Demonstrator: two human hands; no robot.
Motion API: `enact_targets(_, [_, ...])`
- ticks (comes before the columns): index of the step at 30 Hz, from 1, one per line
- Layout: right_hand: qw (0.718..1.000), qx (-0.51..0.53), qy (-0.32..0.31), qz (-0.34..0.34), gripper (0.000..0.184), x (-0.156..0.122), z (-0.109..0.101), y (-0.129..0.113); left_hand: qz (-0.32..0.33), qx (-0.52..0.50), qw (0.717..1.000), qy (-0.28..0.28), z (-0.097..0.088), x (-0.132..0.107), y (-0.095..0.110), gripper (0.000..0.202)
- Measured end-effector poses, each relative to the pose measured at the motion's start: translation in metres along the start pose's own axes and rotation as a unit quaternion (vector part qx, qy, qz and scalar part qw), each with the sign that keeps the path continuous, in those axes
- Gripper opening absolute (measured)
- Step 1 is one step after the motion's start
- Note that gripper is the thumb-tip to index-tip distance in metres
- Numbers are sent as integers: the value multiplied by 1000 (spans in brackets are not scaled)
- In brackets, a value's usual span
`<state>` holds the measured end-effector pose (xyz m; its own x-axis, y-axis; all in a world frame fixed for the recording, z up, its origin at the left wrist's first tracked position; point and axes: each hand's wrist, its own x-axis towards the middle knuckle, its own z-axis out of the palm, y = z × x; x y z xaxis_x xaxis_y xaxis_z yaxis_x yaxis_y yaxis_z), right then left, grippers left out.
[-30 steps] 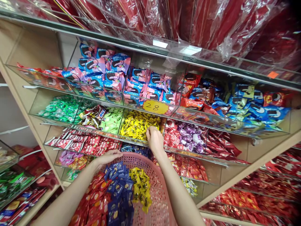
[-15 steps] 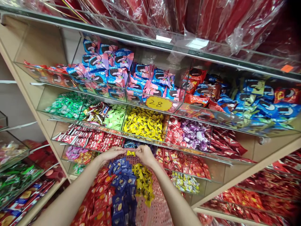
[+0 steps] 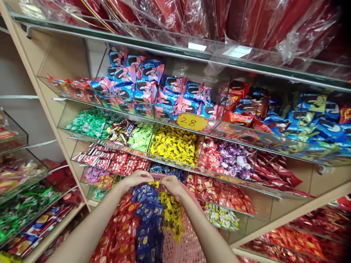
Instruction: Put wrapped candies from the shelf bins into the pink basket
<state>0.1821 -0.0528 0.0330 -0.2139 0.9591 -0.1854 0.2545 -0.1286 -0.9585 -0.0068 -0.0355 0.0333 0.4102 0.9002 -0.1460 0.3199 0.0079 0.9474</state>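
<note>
Wooden shelving (image 3: 65, 58) with clear-fronted trays is seen across the head view, filled with wrapped sweets; red plastic-wrapped goods (image 3: 189, 18) are stacked on top. One price tag (image 3: 192, 122), marked 28, is fixed mid-shelf. Below, a pink basket (image 3: 189, 248) is seen, with red packets (image 3: 123, 228) at left, blue packets (image 3: 149, 215) in the middle, and yellow packets (image 3: 172, 215) at right.

Key relation: a single yellow packet (image 3: 154, 183) is placed between the left hand (image 3: 136, 179) and the right hand (image 3: 170, 184), at the basket's far side, just beyond the blue packets. It is flanked by both sets of fingertips, with neither hand clearly nearer. Its long axis is too small to be read; contact cannot be told.

Left hand: fingers are bent toward the packet, grip uncertain. Right hand: fingers are curled narrow, contents hidden. The yellow pile is stretched from beside the right hand back toward the body. More yellow sweets (image 3: 174, 146) are held in the tray above and beyond both hands.
</note>
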Motion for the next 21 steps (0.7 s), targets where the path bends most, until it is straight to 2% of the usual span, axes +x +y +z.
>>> enact_targets(4, [999, 29, -18, 5, 23, -5, 4, 0, 4, 3, 1000, 13, 0, 2, -4, 35])
enact_targets(9, [999, 33, -5, -18, 25, -5, 6, 5, 1, -13, 1000, 8, 0, 2, -2, 34])
enact_targets(14, [999, 40, 2, -36, 18, -1, 7, 11, -1, -19, 1000, 3, 0, 2, 0, 31])
enact_targets(21, [999, 53, 9, -7, 19, -3, 6, 7, -4, -41, 999, -2, -1, 2, 1, 30])
